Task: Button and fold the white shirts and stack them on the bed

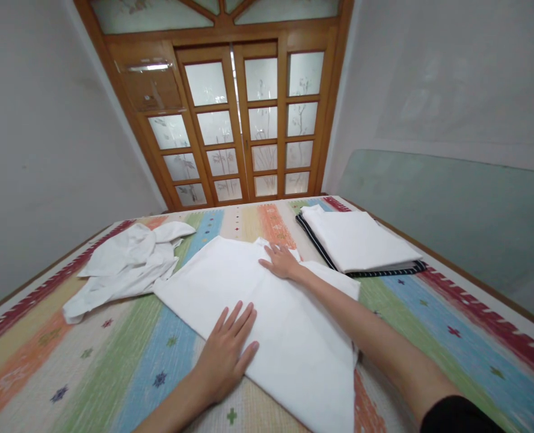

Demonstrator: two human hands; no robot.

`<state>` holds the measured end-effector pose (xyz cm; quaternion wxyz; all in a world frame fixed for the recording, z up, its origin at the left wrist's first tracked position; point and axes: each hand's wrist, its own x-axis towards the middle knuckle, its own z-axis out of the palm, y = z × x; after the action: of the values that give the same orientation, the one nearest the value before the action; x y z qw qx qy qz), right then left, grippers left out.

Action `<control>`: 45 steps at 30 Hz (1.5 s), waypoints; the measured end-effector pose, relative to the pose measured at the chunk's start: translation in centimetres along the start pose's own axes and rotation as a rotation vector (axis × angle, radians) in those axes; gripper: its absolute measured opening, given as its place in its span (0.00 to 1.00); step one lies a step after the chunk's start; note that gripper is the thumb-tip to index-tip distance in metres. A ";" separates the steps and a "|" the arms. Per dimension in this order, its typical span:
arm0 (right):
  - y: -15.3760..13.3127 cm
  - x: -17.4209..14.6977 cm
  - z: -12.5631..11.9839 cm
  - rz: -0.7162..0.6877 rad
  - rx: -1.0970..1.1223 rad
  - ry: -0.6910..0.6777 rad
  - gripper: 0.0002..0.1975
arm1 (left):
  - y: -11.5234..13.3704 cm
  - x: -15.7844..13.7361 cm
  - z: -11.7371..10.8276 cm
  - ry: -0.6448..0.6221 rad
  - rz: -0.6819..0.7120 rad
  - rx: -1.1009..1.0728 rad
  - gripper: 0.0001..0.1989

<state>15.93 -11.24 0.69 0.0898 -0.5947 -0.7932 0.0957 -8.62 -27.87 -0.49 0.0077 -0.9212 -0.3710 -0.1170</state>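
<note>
A white shirt [289,337] lies spread out in front of me, partly folded, its collar end pointing away. My left hand [226,349] rests flat on its near left edge, fingers stretched out and holding nothing. Farther off, my right hand [279,260] lies palm down near the collar, with fingers spread on the cloth. Some of the shirt's right side is hidden under my right forearm.
A crumpled white garment [131,258] lies to the left. At the right sits a stack of folded clothes [361,240], white above a dark striped one. A striped, patterned cloth [136,361] covers the table. Beyond stand wooden doors [249,120] with glass panes.
</note>
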 end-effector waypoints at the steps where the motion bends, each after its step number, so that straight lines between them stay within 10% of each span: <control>1: 0.2 0.2 -0.1 0.045 0.010 0.009 0.40 | -0.1 -0.7 0.1 -0.011 -0.017 -0.013 0.30; 16: 3.3 4.6 -4.4 0.165 0.353 -0.073 0.50 | -1.1 -3.3 -2.5 0.633 -1.079 -1.004 0.34; 26: 4.9 4.9 -6.4 -0.072 0.556 -0.272 0.59 | -0.4 -4.3 -2.6 0.304 -1.047 -0.999 0.43; 33: 3.9 4.5 -7.2 -0.138 0.510 -0.407 0.34 | 2.3 -2.9 -3.7 0.550 -1.148 -1.615 0.37; 45: 2.9 2.7 -7.4 0.045 0.861 -0.387 0.26 | 2.2 -0.5 -3.2 0.505 -1.099 -1.701 0.34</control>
<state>19.79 -7.49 7.14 0.1768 -0.4917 -0.6704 0.5268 -8.17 -30.15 2.70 -0.6205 -0.2756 -0.5219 -0.5164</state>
